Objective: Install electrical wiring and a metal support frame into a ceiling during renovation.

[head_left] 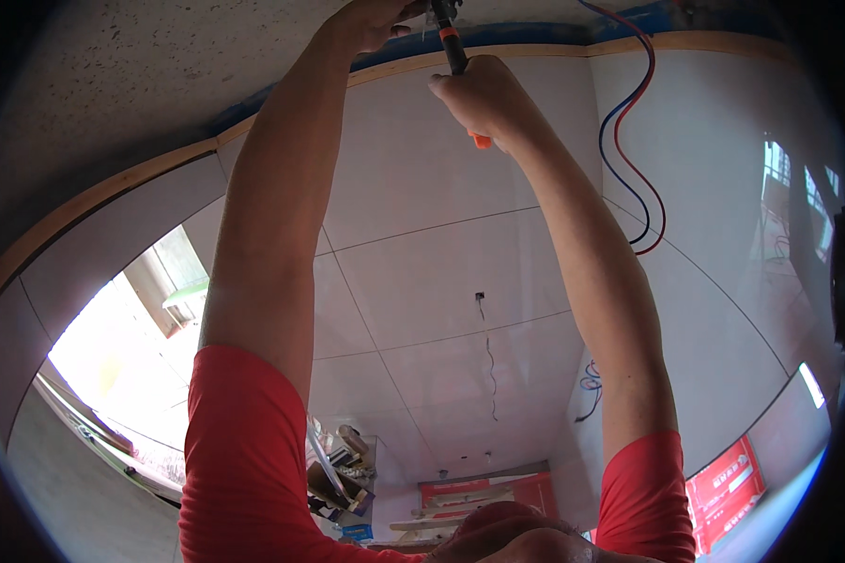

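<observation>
Both my arms reach up overhead, in red sleeves. My right hand (483, 101) is wrapped round the black and orange handle of a hammer (452, 47), whose head end meets the upper edge of the picture. Beside that head, my left hand (371, 23) is raised with its fingers bent together; the picture's edge cuts it off, so what they hold cannot be made out. Just below both hands runs a narrow wooden strip (535, 51) along the top of the light tiled wall (422, 159). A blue band (526, 34) lies between the strip and the rough concrete ceiling (150, 66).
Red and blue wires (650, 70) hang down the wall right of my hands. Lower down, a thin wire dangles from a wall box (480, 296). A bright opening (127, 347) is at left. Cluttered tools and materials (343, 469) and red boxes (728, 493) stand below.
</observation>
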{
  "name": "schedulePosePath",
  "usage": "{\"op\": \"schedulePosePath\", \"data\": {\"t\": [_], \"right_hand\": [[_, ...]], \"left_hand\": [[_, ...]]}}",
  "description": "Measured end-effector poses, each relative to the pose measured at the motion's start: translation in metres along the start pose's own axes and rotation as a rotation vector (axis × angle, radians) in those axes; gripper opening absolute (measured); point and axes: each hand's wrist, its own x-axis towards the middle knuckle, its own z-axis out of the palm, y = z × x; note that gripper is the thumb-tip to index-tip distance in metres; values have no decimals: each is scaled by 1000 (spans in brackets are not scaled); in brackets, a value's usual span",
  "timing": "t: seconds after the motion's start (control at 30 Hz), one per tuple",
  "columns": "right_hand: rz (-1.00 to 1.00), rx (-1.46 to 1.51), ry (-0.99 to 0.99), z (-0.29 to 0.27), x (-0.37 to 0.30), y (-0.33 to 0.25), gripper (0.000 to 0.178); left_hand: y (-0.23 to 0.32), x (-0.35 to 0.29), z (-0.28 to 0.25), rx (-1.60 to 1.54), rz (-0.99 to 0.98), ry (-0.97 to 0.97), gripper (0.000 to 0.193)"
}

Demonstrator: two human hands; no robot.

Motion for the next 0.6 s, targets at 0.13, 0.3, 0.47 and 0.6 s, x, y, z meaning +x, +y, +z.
{"op": "schedulePosePath", "data": {"t": [0.13,0.3,0.47,0.6], "right_hand": [[-37,-47,17,7,3,-2,35],[-57,-24,8,5,7,5,36],[-82,-50,80,7,7,2,37],[-53,-111,-18,9,7,-4,26]], "left_hand": [[-10,20,-44,-167,166,-439,16],[-10,29,-31,-76,84,-140,14],[-16,15,-17,-134,143,-133,17],[-24,21,-24,-208,121,-68,18]]}}
